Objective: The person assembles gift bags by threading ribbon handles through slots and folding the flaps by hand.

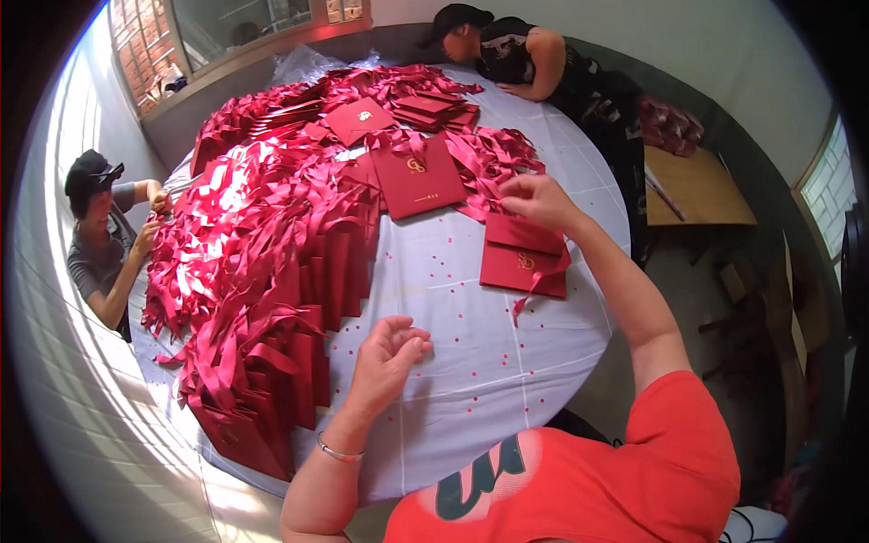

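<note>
A flat dark-red gift bag [523, 261] with a gold emblem lies at the right of the table, its top part folded over. A loose red ribbon [534, 291] trails across its lower edge. Just beyond the bag is my right hand [540, 201], fingers drawn together by the ribbon pile [493, 163]; what they pinch, if anything, is hidden. Over the white cloth, my left hand [387, 357] hovers with loosely curled, separated fingers and nothing in it. Another red bag [418, 176] lies flat near the table's middle.
Rows of red bags with heaped ribbons [262, 235] cover the left side of the round table [434, 362]. Small red dots scatter over its cloth. One co-worker [109, 235] handles ribbons at the left; another [516, 54] leans on the far edge. A wooden table [697, 185] stands right.
</note>
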A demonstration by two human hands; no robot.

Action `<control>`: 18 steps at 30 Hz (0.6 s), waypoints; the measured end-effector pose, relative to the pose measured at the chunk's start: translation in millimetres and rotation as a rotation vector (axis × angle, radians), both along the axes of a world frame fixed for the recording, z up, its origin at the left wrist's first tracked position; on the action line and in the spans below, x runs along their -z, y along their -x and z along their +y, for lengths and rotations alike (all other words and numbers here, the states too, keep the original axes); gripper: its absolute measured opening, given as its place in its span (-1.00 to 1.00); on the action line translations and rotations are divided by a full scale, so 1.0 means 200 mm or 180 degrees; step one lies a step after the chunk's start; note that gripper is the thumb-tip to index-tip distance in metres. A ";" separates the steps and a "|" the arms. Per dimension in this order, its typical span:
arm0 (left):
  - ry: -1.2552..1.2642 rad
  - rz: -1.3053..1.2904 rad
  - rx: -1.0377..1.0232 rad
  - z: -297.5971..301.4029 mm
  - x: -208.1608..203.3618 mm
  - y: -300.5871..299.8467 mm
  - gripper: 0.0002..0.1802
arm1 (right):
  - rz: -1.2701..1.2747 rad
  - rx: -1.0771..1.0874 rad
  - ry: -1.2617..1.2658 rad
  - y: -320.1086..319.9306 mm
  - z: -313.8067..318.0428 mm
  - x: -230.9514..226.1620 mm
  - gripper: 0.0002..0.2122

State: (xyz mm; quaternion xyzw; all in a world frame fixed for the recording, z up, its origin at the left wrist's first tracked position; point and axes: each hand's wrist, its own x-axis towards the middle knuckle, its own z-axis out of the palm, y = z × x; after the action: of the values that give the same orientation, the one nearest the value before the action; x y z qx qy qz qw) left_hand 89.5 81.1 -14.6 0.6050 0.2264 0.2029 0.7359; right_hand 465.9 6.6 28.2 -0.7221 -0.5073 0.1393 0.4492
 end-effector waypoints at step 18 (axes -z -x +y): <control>-0.0399 0.0269 0.0106 -0.02 -0.03 0.01 -0.65 | -0.1555 0.0314 0.0773 0.11 -0.30 0.01 -0.33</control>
State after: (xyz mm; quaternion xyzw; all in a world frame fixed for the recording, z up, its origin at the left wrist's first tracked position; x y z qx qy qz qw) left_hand 88.3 76.3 -8.3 0.6615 0.2340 0.1787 0.6897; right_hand 444.0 -53.5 26.9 -0.8066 -0.5444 -0.0012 0.2300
